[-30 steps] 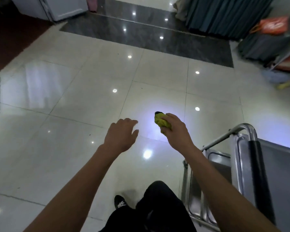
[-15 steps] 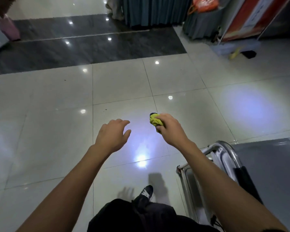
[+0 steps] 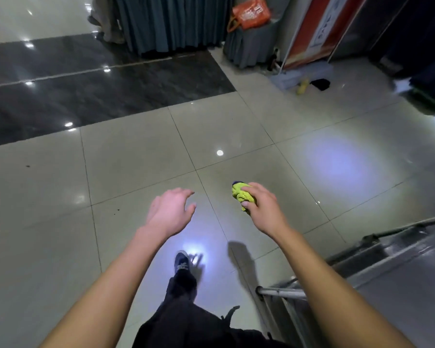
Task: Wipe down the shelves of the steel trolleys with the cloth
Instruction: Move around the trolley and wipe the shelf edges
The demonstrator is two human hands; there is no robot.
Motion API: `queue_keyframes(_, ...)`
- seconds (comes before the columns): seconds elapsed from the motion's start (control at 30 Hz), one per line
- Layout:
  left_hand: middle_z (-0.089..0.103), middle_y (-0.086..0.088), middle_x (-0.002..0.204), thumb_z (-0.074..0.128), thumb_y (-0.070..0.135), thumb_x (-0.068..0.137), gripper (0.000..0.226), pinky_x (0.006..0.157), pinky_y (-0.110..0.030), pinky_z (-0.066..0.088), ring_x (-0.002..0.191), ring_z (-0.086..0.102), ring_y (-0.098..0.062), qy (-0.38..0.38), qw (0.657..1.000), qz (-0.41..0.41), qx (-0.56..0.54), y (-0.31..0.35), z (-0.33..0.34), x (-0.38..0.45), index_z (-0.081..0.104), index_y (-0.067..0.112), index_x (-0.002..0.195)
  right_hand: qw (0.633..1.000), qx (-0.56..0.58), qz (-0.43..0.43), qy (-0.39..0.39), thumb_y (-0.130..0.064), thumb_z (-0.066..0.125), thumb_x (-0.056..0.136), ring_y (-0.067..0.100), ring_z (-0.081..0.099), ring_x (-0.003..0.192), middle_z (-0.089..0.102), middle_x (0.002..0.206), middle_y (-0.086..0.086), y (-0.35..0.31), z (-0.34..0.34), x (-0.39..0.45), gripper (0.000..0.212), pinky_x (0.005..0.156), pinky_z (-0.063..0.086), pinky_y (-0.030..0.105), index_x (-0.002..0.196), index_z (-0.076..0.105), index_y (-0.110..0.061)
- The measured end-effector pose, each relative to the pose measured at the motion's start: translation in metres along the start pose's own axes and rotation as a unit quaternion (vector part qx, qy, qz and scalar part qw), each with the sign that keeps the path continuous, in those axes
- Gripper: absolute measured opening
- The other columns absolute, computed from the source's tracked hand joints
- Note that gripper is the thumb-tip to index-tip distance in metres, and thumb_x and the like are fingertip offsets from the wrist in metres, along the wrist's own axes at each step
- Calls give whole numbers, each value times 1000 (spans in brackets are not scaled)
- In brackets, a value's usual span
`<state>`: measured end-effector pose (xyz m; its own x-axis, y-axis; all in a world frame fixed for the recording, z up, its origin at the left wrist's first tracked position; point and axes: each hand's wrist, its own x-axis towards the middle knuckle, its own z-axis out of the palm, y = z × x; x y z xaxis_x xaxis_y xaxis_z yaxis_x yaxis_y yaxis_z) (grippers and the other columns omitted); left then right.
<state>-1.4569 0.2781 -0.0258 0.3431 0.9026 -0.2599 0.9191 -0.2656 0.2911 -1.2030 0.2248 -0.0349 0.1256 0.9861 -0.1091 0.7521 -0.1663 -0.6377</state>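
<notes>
Steel trolley's grey shelf [image 3: 399, 280] waits unwiped at lower right: right hand [image 3: 261, 207] fingers clamp the bunched yellow-green cloth [image 3: 239, 195] over the floor, left hand [image 3: 170, 213] fingers apart; next, bring the cloth onto the shelf.

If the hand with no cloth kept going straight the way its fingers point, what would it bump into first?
Probably nothing soon. The left hand points ahead and a bit right over bare floor tiles; the way looks free. The gray skirted stand is far off, though depth is unclear.

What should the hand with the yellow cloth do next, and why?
Probably swing the right hand right and down to the steel trolley. It grips the bunched yellow cloth over bare floor, touching no shelf, and the trolley's top lies at the lower right. The left hand holds nothing.
</notes>
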Motion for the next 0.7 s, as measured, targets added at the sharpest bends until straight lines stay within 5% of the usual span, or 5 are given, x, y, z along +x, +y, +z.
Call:
queue_keyframes(0.33,57,-1,140,46,42,100,47,97,-38,46,128,53,-28,-67,977,197,49,83,-35,179,46,28,145,979,38,170,105,-12,65,90,23,51,128,53,141,3,43,-50,80,41,108,34,25,130,63,-16)
queue_keyframes(0.43,55,0,142,46,42,100,47,99,-39,45,129,52,-27,-96,965,237,60,120,-29,223,46,29,146,968,58,192,152,-7,66,84,21,57,117,60,130,2,68,-66,92,37,104,42,31,120,68,-16)
queue_keyframes(0.53,54,-1,143,46,41,101,47,103,-42,44,130,51,-28,-116,950,279,82,160,-19,269,47,26,146,949,101,225,195,0,62,82,21,62,91,64,108,0,101,-81,103,29,84,53,42,108,67,-11)
queue_keyframes(0.7,55,0,142,45,44,101,48,102,-41,44,128,52,-25,-151,919,338,138,236,-6,329,46,28,146,936,99,270,204,-4,59,87,22,59,90,60,108,1,166,-124,125,28,81,52,38,113,65,-12)
